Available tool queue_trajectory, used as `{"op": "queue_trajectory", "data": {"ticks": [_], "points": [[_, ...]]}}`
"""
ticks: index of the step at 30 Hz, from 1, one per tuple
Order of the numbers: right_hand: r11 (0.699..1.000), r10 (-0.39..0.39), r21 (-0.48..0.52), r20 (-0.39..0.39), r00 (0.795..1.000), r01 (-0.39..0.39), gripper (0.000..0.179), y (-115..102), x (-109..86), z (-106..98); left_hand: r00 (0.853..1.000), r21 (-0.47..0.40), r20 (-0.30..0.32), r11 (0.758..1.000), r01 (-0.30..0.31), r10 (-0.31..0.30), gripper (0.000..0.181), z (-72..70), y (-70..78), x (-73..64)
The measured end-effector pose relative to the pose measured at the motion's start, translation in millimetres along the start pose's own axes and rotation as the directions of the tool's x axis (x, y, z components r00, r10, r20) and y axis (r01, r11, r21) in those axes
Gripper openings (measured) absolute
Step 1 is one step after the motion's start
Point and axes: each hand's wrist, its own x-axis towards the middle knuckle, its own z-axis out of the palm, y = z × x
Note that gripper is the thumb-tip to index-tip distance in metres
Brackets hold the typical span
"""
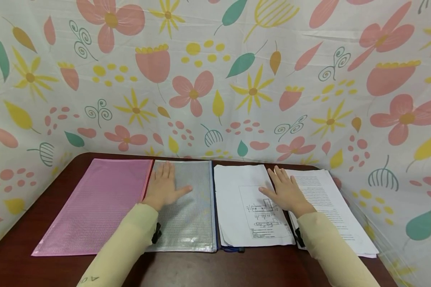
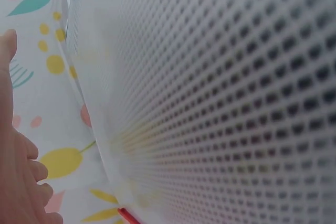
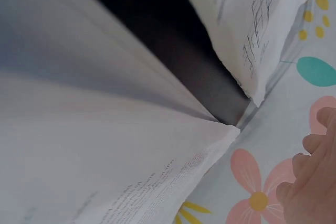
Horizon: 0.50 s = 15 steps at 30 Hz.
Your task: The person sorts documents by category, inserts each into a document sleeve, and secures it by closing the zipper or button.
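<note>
My left hand (image 1: 165, 187) is spread flat over the upper part of a clear mesh zip folder (image 1: 195, 223) with a blue edge. In the left wrist view its fingers (image 2: 23, 171) stand to the side of the folder's grid surface. A pink mesh folder (image 1: 100, 203) with a red edge lies just left of it. Fingers extended, my right hand (image 1: 289, 193) is over the strip between two paper stacks. One is a stack with a line drawing (image 1: 233, 215); the other is a stack of printed text sheets (image 1: 330, 203), partly hidden by my sleeve. Neither hand grips anything.
The folders and papers lie side by side on a dark brown table (image 1: 186, 269). Behind and to both sides hangs a white floral curtain (image 1: 208, 151). A blue zip end (image 1: 233, 250) sticks out below the drawing stack.
</note>
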Motion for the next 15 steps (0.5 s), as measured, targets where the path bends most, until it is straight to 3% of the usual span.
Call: {"op": "queue_trajectory", "data": {"ticks": [15], "points": [[1.000,0.016,0.026,0.011,1.000,-0.016,0.093,6,-3.5,8,1.000,0.009,0.010,1.000,0.005,-0.005,0.107,13.3,14.9,1.2]]}}
